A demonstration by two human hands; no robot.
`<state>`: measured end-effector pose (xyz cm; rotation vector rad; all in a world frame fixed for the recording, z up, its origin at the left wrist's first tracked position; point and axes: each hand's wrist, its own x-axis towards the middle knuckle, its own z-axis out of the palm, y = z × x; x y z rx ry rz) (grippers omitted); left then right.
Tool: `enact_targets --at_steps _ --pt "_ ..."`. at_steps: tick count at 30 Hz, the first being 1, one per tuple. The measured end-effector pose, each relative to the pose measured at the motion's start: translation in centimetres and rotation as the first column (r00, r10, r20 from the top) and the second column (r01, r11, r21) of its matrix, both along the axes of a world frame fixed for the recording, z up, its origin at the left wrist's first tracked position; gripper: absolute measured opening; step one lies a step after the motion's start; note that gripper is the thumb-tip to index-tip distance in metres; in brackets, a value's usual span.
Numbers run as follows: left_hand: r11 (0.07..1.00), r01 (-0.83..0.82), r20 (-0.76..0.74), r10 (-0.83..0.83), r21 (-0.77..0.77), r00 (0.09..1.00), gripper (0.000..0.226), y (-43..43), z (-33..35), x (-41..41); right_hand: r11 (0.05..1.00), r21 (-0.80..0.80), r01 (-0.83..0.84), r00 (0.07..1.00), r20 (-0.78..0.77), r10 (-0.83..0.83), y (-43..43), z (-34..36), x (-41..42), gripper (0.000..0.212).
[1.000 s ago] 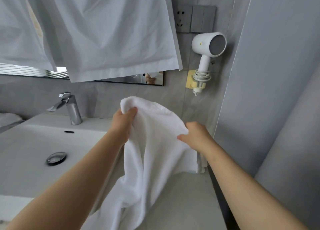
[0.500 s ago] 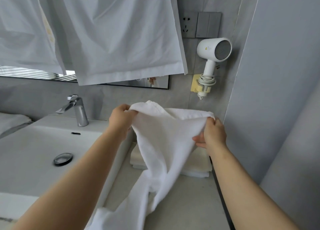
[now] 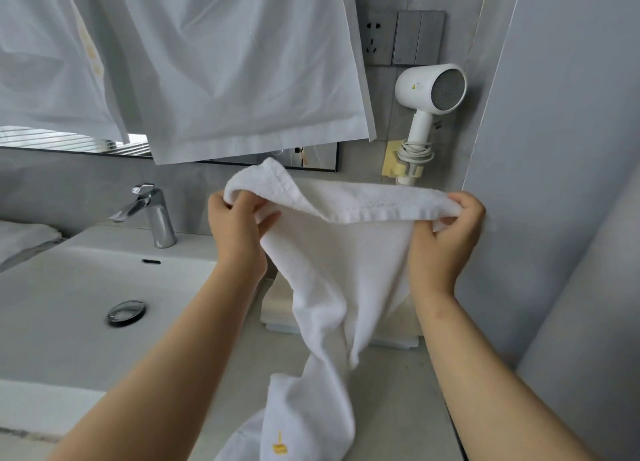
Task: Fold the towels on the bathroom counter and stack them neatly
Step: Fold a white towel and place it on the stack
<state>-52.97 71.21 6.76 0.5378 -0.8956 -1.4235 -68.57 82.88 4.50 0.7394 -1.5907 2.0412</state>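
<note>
Left hand (image 3: pixel 239 225) and right hand (image 3: pixel 446 238) each pinch the top hem of the white towel (image 3: pixel 332 270), held up over the counter (image 3: pixel 398 391), tail drooping near. Looks soft, limp, light; best held at the corners.

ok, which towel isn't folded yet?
The towel held up by left hand and right hand, tail hanging down. The folded pile behind it and the far-left towel beside the sink lie flat.

You faced no readable words or numbers. The hair dryer (image 3: pixel 427 93) wore a small yellow triangle sticker (image 3: pixel 413 87) (its print too tiny), and the towel (image 3: pixel 332 259) a yellow emblem (image 3: pixel 278 447).
</note>
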Motion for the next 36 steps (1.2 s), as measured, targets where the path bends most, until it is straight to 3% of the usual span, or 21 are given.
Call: enact_targets --at_steps 3,5,9,14,18,23,28,33,36 --pt "0.979 0.137 0.198 -0.165 0.149 0.966 0.018 -1.2 -2.6 0.1 0.966 0.256 -0.044 0.993 0.116 0.015 -0.3 -2.1 -1.0 0.028" --pt "0.936 0.221 0.259 -0.293 0.273 0.921 0.037 -1.9 -4.4 0.1 0.926 0.374 -0.062 0.983 0.184 -0.008 -0.3 -3.7 -1.5 0.02" --pt "0.929 0.112 0.383 -0.252 0.352 0.889 0.031 -2.9 -7.4 -0.4 0.876 0.462 -0.137 0.956 0.294 -0.005 -0.4 -5.9 -2.1 0.011" --pt "0.875 0.094 0.176 -0.199 0.475 0.964 0.021 -4.7 -9.4 -1.8 0.839 0.504 -0.206 0.944 0.329 0.034 -1.8 -7.9 -3.8 0.03" --pt "0.865 0.085 0.169 -0.191 0.495 0.967 0.029 -7.2 -10.2 -3.7 0.845 0.5 -0.189 0.932 0.364 -0.007 -3.9 -9.2 -6.2 0.031" --pt "0.793 0.12 0.098 -0.221 0.598 0.97 0.003 -10.9 -11.1 -6.1 0.803 0.565 -0.189 0.947 0.322 -0.003 -7.2 -10.3 -9.1 0.031" --pt "0.793 0.176 0.153 -0.32 0.584 0.935 0.025 -13.7 -13.4 -8.8 0.71 0.613 -0.347 0.903 0.424 0.075 -10.0 -11.6 -10.7 0.043" --pt "0.814 0.172 0.216 -0.34 0.555 0.915 0.072 -14.0 -16.8 -10.3 0.602 0.628 -0.493 0.831 0.545 0.111 -10.2 -15.3 -10.5 0.051" --pt "0.859 0.128 0.311 -0.313 0.496 0.897 0.073 -12.6 -17.7 -10.2 0.592 0.632 -0.499 0.81 0.583 0.061 -8.8 -17.1 -9.6 0.046"
